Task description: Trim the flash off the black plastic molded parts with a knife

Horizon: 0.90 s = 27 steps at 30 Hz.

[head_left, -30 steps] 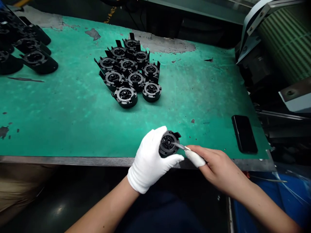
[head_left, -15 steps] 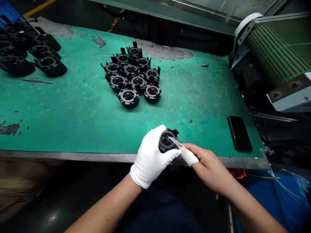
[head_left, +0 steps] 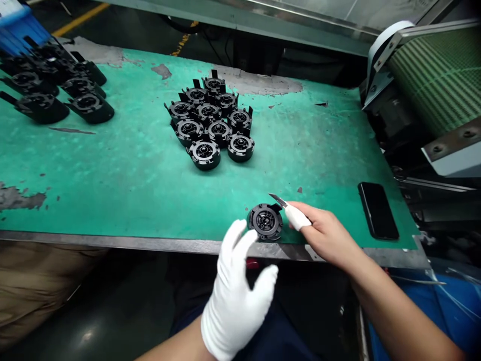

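Note:
A round black part [head_left: 265, 221] rests on the green bench top near its front edge, its slotted face up. My left hand [head_left: 242, 296], in a white glove, is just in front of it with fingers apart and nothing in them. To the right of the part, my right hand [head_left: 323, 230] is closed on a small pointed blade [head_left: 278, 200]. White wrapping covers a fingertip of that hand. The blade tip points up and left, above the part. Further back stands a group of several similar black parts [head_left: 219, 130].
More black parts [head_left: 90, 108] stand at the far left beside a blue bin [head_left: 22, 30]. A black phone [head_left: 378, 210] lies at the bench's right end. Beyond it is a green conveyor belt [head_left: 439, 75]. Someone's brown-clad leg [head_left: 33, 286] shows at lower left.
My left hand has let go of the round black part and drawn back toward me, opening. The blade in my right hand has lifted off the part's face and moved up.

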Motion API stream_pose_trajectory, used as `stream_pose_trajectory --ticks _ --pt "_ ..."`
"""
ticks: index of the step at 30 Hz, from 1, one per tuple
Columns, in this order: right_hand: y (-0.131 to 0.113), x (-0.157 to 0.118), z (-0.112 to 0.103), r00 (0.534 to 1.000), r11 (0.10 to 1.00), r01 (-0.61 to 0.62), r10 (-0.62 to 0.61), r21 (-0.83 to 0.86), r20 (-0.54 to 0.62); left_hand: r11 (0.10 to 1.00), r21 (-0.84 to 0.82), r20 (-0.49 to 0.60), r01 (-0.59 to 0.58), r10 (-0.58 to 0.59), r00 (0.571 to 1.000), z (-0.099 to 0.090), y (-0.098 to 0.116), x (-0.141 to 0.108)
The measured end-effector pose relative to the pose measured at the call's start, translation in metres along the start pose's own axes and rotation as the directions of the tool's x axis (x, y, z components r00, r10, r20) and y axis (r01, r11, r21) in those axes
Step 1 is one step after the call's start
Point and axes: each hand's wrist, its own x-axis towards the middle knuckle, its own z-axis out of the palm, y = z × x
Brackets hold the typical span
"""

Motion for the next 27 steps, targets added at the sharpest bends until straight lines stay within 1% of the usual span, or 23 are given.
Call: stream_pose_trajectory --ticks 2,3,6,9,12,18,22,27 --pt "0.001 -0.007 -0.01 0.997 0.993 0.018 -0.009 -0.119 0.073 1.0 -0.029 -0.065 -0.009 0.007 0.998 0.0 -0.006 0.02" --pt "0.001 -0.01 -0.014 0.994 0.983 0.039 -0.019 -0.177 0.111 0.999 -0.044 -0.068 -0.031 0.028 0.997 0.002 -0.009 0.029" --pt "-0.001 -0.011 -0.019 0.98 0.938 0.099 -0.034 -0.332 0.197 0.992 -0.064 -0.002 -0.112 0.112 0.994 0.012 -0.019 0.05" --pt "0.0 -0.009 -0.02 0.974 0.896 0.141 -0.049 -0.422 0.221 0.986 -0.049 0.064 -0.159 0.162 0.985 0.025 -0.026 0.061" --pt "0.002 -0.009 -0.021 0.972 0.883 0.17 -0.078 -0.437 0.221 0.984 -0.039 0.08 -0.173 0.176 0.981 0.03 -0.029 0.066" --pt "0.006 -0.009 -0.022 0.967 0.858 0.18 -0.065 -0.481 0.246 0.978 -0.049 0.084 -0.203 0.206 0.975 0.025 -0.025 0.069" --pt "0.007 -0.016 -0.019 0.961 0.886 0.167 -0.048 -0.433 0.271 0.979 -0.057 0.098 -0.195 0.2 0.975 0.026 -0.025 0.069" --pt "0.009 -0.034 -0.004 0.942 0.939 0.111 0.006 -0.327 0.337 0.98 -0.043 0.072 -0.192 0.195 0.978 0.03 -0.026 0.068"
